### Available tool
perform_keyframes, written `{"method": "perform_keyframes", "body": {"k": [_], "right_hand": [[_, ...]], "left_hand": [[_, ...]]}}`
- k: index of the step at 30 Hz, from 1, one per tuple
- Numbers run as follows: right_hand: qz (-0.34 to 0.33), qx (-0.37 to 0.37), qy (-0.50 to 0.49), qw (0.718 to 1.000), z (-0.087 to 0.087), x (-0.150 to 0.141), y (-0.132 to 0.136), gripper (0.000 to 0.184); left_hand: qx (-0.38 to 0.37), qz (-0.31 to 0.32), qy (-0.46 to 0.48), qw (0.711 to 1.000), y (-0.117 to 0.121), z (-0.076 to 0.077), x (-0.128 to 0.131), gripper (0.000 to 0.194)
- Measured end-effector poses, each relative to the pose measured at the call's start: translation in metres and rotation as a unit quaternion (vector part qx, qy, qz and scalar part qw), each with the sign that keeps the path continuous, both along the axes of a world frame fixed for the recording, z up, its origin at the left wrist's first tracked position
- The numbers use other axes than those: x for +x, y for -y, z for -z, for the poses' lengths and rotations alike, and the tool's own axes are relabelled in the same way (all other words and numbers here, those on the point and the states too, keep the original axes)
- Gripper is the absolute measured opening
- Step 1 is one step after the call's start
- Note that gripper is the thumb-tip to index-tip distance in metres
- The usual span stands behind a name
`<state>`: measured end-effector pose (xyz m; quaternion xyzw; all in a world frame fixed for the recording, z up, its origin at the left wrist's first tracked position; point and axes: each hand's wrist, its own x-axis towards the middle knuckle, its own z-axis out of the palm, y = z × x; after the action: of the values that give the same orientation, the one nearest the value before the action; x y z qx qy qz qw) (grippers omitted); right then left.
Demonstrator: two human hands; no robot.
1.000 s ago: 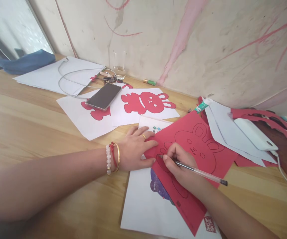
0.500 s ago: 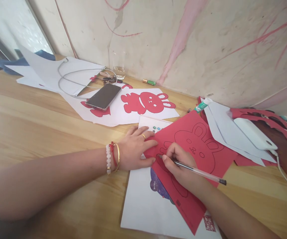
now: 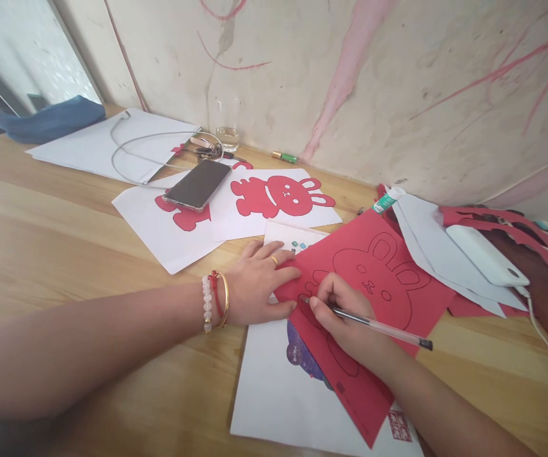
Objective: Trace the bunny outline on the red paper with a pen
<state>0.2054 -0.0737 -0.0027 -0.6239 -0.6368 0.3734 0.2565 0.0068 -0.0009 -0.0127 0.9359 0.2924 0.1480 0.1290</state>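
Note:
My right hand grips a clear pen, its tip on a sheet of red paper. A rabbit outline with two ears and a face is drawn on that sheet. Flat on the sheet's left edge rests my left hand, fingers spread, with bracelets at the wrist. Beneath the red paper lies a white printed booklet or folder. Beyond, a cut-out red rabbit lies on white paper, and a phone partly covers another red cut-out.
Along the wall stand a glass and a green battery-like cylinder. A glue stick, white sheets and a white power bank with a cable are at right. A paper stack and blue cloth sit at far left.
The white sheets at the left, lifted and curled before, now lie flat; the blue cloth shows more. The paper under the phone has shifted toward me. Both hands stay nearly still.

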Motion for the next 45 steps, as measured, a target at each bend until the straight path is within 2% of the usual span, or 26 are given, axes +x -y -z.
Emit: {"method": "perform_keyframes", "body": {"k": [20,25,31,36,39,42,45], "right_hand": [[-0.003,0.004,-0.01,1.0,0.001,0.0,0.0,0.024],[0.023,0.022,-0.078,0.996,0.0,0.001,-0.003,0.024],[0.071,0.008,-0.174,0.982,-0.004,0.004,-0.009,0.023],[0.094,-0.024,-0.222,0.97,-0.009,-0.001,-0.004,0.025],[0.082,-0.055,-0.235,0.967,-0.012,-0.003,-0.002,0.026],[0.084,-0.065,-0.25,0.962,-0.016,-0.001,-0.002,0.026],[0.122,-0.045,-0.259,0.957,-0.021,0.002,-0.005,0.028]], "left_hand": [[-0.004,-0.006,0.004,1.0,0.002,-0.001,-0.001,0.04],[-0.008,-0.001,-0.012,1.0,0.002,-0.004,-0.001,0.043],[0.025,-0.003,-0.025,0.999,0.009,-0.012,-0.001,0.072],[0.004,-0.022,-0.058,0.998,0.008,-0.005,0.001,0.091],[-0.022,-0.013,-0.051,0.998,0.002,-0.001,0.002,0.092],[0.002,-0.019,-0.03,0.999,-0.003,-0.003,0.001,0.092],[0.033,-0.013,-0.018,0.999,-0.004,-0.009,0.0,0.075]]}}
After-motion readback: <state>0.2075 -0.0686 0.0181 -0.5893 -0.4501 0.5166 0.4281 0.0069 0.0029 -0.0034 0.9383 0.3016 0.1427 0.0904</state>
